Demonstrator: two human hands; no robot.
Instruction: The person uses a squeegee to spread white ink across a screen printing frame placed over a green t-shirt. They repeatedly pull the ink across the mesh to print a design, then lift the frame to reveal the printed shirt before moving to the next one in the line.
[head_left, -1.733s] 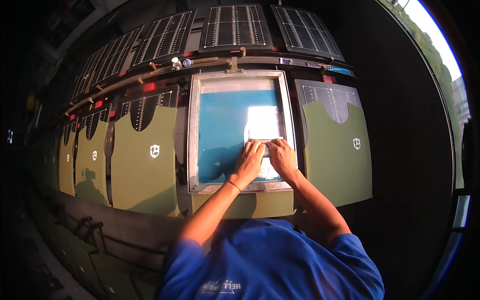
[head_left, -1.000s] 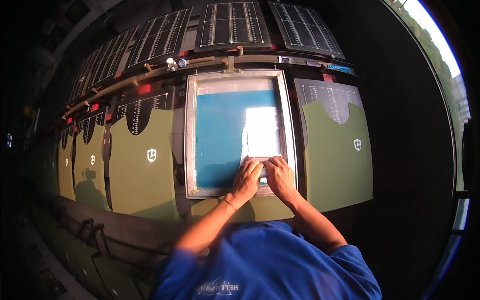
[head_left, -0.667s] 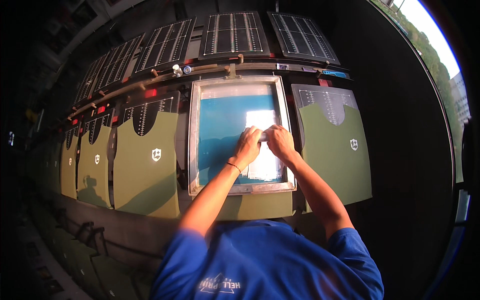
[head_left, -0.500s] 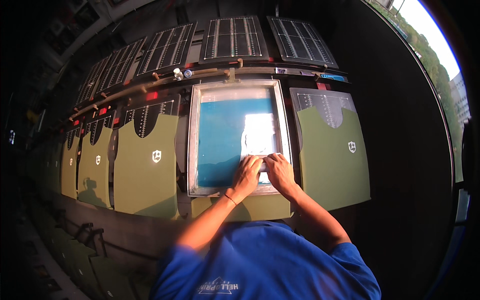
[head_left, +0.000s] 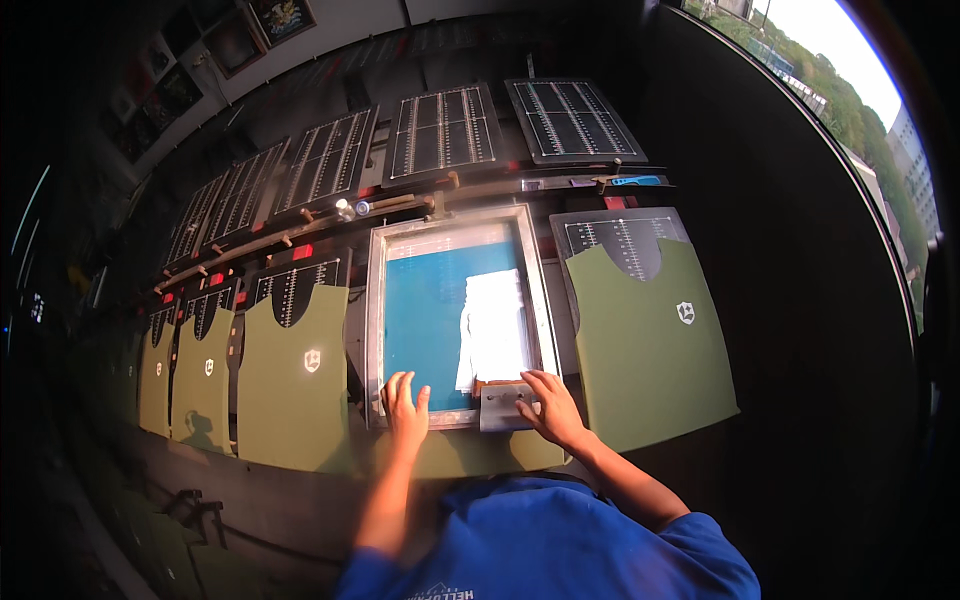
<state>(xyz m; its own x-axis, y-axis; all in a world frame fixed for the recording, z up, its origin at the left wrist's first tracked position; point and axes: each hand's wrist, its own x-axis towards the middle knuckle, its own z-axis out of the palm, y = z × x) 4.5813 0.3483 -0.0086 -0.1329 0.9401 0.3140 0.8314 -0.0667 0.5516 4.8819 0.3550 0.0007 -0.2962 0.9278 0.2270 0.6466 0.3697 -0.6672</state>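
The squeegee (head_left: 502,412), a grey tool with a brown upper edge, sits across the near edge of the metal-edged screen frame (head_left: 541,310), toward its near right corner. Its long axis runs left to right, roughly along that edge. The right hand (head_left: 553,410) is clearly the nearer one: it is at the squeegee's right end, so the tool lies just to the left of its thumb and fingertips. Those fingers are parted and slightly bent rather than wrapped around it; whether the thumb touches the tool or only overlaps it in view, I cannot tell. The left hand (head_left: 407,412) is at the frame's near left corner with fingers spread and nothing in its grasp, and a gap separates it from the squeegee's left end. Its contact with the frame is unclear.

Beyond the squeegee, a white patch (head_left: 495,325), apparently ink, lies on the right part of the blue mesh (head_left: 425,320), reaching down to the tool's brown edge.

As for markings, pale lettering (head_left: 442,593) on the person's blue shirt (head_left: 560,540) is cut off by the lower rim. A white shield emblem (head_left: 686,313) marks the green garment (head_left: 655,370) right of the frame. The black boards (head_left: 572,120) behind carry white ruled scales, too small to read. I see no writing on the squeegee.
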